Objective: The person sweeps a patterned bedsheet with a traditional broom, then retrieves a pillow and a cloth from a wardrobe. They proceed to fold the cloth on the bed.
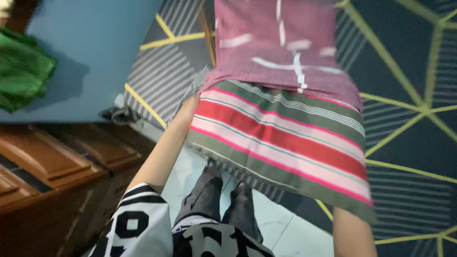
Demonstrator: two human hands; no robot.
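I carry a stack of folded cloths in front of me. The near one is a striped cloth [281, 143] in red, pink and green bands. A maroon cloth [285, 47] with white marks lies on its far part. My left hand [189, 108] grips the stack's left edge, with its fingers tucked underneath. My right forearm [352, 233] runs under the near right corner, and my right hand is hidden beneath the stack, bearing it.
Under and beyond the stack lies a bed with a dark sheet [409, 71] of yellow lines and grey stripes. A blue surface [95, 47] with a crumpled green cloth [21, 69] is at the left. A wooden cabinet [52, 166] stands below it. White floor tiles [281, 223] show by my legs.
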